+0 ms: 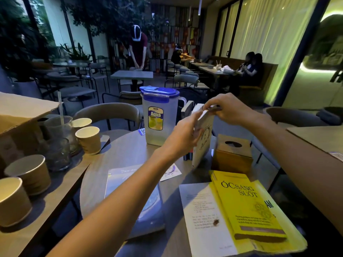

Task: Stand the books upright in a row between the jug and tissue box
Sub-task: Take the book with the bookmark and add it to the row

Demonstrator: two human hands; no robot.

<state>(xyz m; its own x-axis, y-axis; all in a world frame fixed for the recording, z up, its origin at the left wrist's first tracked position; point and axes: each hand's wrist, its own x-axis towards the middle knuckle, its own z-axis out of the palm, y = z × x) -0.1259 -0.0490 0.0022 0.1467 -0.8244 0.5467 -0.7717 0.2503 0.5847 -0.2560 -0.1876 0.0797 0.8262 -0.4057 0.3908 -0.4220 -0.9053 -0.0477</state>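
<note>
A clear plastic jug (157, 115) with a blue lid stands at the far side of the round table (128, 147). To its right sits a wooden tissue box (233, 154). Between them a white book (202, 143) stands upright, slightly tilted, with darker books (187, 110) upright behind it. My left hand (183, 134) grips the white book's near edge and my right hand (224, 106) pinches its top. A yellow book (248, 204) lies flat on a larger white-and-yellow book (204, 219) at the near right. A bluish book (152, 204) lies flat under my left forearm.
Several paper cups (89, 138) and glass tumblers (59, 153) stand on the table at left, beside a cardboard box (20, 115). A small card (171, 172) lies near the table's middle. Chairs ring the table; other people sit and stand at tables behind.
</note>
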